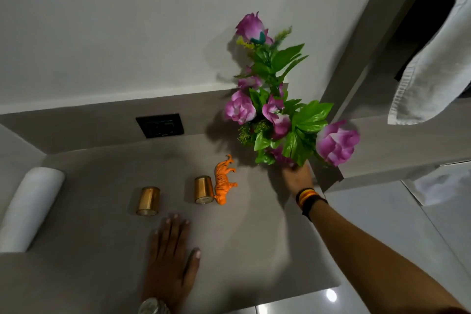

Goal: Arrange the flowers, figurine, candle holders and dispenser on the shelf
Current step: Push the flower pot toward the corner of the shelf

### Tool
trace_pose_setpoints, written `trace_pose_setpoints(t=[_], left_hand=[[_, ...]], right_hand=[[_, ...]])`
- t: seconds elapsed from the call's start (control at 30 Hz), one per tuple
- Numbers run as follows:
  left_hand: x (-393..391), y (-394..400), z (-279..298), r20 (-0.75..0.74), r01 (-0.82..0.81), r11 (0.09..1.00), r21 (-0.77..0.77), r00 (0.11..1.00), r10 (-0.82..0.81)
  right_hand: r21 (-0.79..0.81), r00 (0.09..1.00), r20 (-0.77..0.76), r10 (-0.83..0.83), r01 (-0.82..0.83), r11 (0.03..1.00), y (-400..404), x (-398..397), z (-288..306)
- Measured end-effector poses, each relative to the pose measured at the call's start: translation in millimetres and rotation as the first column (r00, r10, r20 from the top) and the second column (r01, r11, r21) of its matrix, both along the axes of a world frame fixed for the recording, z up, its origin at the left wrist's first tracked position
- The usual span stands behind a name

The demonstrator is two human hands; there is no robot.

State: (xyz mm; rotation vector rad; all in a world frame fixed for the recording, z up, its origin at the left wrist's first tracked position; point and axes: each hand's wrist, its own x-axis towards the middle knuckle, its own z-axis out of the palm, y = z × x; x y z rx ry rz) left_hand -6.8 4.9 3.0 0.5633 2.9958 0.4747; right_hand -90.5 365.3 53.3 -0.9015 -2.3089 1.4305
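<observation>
A bunch of purple artificial flowers [277, 107] with green leaves stands at the back right of the grey shelf [107, 237]. My right hand [297, 178] grips its base from below. An orange tiger figurine [224, 181] lies on the shelf just left of that hand. Two gold candle holders stand left of it: one [203, 189] touching the tiger, the other [148, 201] further left. My left hand [172, 260] rests flat on the shelf in front of them, fingers spread. A white cylinder [30, 206], perhaps the dispenser, lies at the far left.
A black wall socket [160, 125] sits in the backsplash behind the shelf. A white towel [433, 58] hangs at the upper right. A wall corner [356, 71] rises right beside the flowers. Glossy floor tiles [382, 237] lie past the shelf's right edge.
</observation>
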Motion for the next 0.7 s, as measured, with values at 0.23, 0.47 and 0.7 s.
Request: trace_pose_setpoints(t=[0.23,0.47,0.7], left_hand=[[1,-4,-10,-0.013,0.006,1.0,-0.017,1.0,-0.006],[0,-5,-14,-0.017,-0.007,1.0,0.024,1.0,0.007],[2,-8,-15,0.003,0.007,0.998,0.057,1.0,-0.008]], right_hand=[[0.059,0.997,-0.075,-0.029,0.034,0.998,-47,-22,-6],[0.051,0.979,-0.106,-0.174,0.18,0.982,-56,-30,-22],[0.129,0.976,-0.021,-0.215,0.216,0.968,-65,-14,-12]])
